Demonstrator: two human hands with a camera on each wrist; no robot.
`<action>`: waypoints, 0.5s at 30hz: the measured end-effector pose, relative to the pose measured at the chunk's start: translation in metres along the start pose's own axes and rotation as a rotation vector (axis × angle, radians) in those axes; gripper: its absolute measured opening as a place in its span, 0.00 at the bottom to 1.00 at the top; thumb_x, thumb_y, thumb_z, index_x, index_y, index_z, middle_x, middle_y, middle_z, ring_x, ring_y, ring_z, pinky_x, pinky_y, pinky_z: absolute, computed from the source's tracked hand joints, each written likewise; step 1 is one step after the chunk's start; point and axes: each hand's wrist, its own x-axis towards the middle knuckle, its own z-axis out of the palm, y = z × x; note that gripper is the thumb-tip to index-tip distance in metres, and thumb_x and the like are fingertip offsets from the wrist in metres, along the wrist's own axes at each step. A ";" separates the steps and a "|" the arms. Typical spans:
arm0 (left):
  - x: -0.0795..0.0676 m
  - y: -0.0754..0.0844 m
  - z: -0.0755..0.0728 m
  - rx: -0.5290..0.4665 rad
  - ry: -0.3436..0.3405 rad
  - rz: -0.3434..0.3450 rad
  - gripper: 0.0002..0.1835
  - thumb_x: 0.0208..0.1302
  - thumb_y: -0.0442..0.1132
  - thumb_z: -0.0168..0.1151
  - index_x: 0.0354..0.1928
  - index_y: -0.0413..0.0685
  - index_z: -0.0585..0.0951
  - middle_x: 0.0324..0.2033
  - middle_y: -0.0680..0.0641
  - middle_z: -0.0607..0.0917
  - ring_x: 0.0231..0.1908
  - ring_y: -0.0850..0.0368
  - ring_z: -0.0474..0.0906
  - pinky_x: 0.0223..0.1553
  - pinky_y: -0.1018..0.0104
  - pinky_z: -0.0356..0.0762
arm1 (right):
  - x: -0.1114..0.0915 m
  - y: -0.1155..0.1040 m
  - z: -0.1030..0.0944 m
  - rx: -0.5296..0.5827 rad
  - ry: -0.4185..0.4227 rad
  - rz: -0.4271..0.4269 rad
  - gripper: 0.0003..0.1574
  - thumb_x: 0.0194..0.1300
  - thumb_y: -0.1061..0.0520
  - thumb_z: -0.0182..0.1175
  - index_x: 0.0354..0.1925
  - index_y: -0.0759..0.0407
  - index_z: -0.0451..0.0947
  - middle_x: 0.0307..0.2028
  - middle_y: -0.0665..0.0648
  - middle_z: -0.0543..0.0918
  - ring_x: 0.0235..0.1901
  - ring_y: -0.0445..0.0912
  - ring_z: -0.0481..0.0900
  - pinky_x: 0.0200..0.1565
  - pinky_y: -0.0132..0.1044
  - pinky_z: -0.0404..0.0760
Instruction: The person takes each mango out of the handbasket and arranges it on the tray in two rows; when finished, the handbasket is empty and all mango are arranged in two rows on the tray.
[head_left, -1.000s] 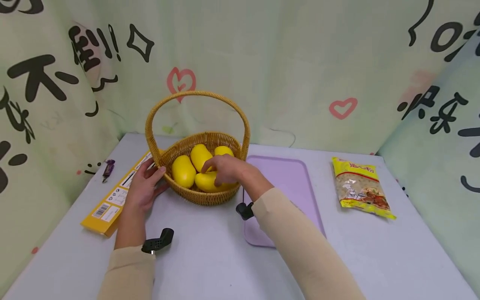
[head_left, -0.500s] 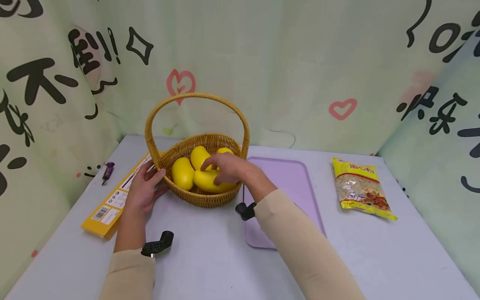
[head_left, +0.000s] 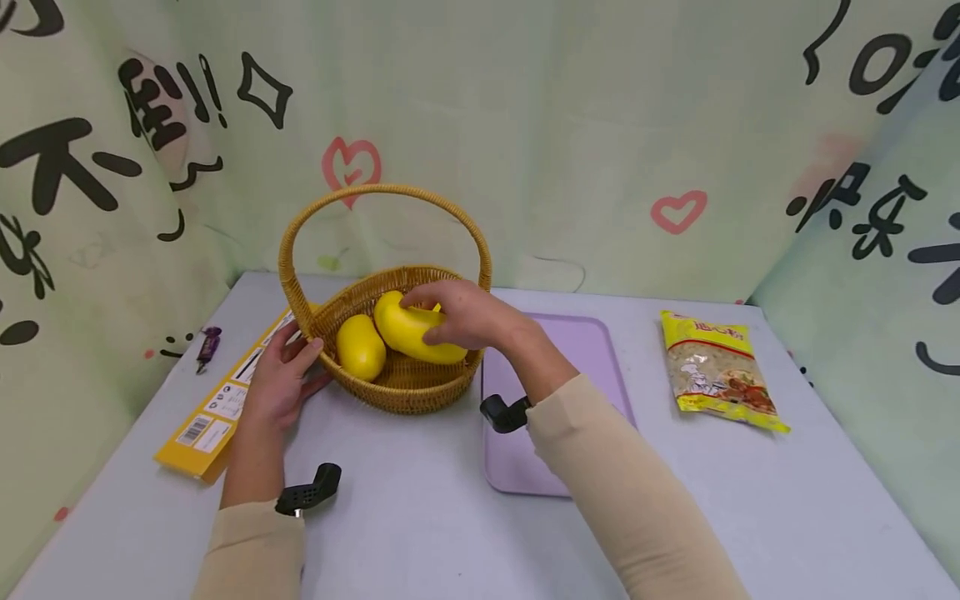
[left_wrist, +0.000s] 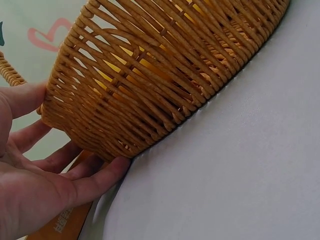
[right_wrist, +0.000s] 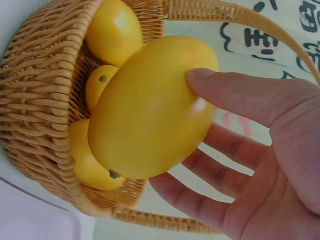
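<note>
Since the earlier head frame, the right hand (head_left: 471, 312) has lifted a mango (head_left: 412, 333) within the basket (head_left: 408, 402); 不 shows on the curtain (head_left: 562, 125), red characters on the bag (head_left: 716, 375), a barcode on the box (head_left: 213, 417). In the left wrist view, the left hand (left_wrist: 47, 185) rests spread fingers on the woven wall; the box's print is too blurred to read. In the right wrist view, thumb and fingers clamp the smooth, oval mango, with three other mangoes (right_wrist: 115, 32) behind.
</note>
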 end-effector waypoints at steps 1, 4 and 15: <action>-0.001 0.000 0.000 0.002 0.004 -0.001 0.35 0.80 0.45 0.53 0.82 0.71 0.53 0.82 0.46 0.54 0.78 0.45 0.57 0.74 0.41 0.67 | -0.001 -0.001 -0.001 -0.004 0.010 -0.011 0.34 0.69 0.60 0.67 0.71 0.47 0.74 0.66 0.56 0.79 0.66 0.52 0.73 0.70 0.48 0.74; -0.002 0.001 -0.002 0.001 0.002 -0.002 0.36 0.81 0.45 0.53 0.83 0.71 0.52 0.82 0.46 0.53 0.78 0.44 0.57 0.74 0.41 0.67 | -0.006 -0.005 -0.004 -0.009 0.028 -0.034 0.33 0.69 0.60 0.67 0.70 0.48 0.74 0.66 0.55 0.79 0.67 0.51 0.74 0.71 0.48 0.74; -0.003 -0.001 -0.001 0.035 -0.004 0.010 0.35 0.81 0.47 0.52 0.83 0.71 0.51 0.82 0.46 0.54 0.78 0.44 0.57 0.74 0.41 0.67 | -0.031 -0.001 -0.009 -0.022 0.032 -0.070 0.32 0.70 0.60 0.67 0.70 0.50 0.75 0.66 0.55 0.79 0.66 0.52 0.75 0.70 0.48 0.76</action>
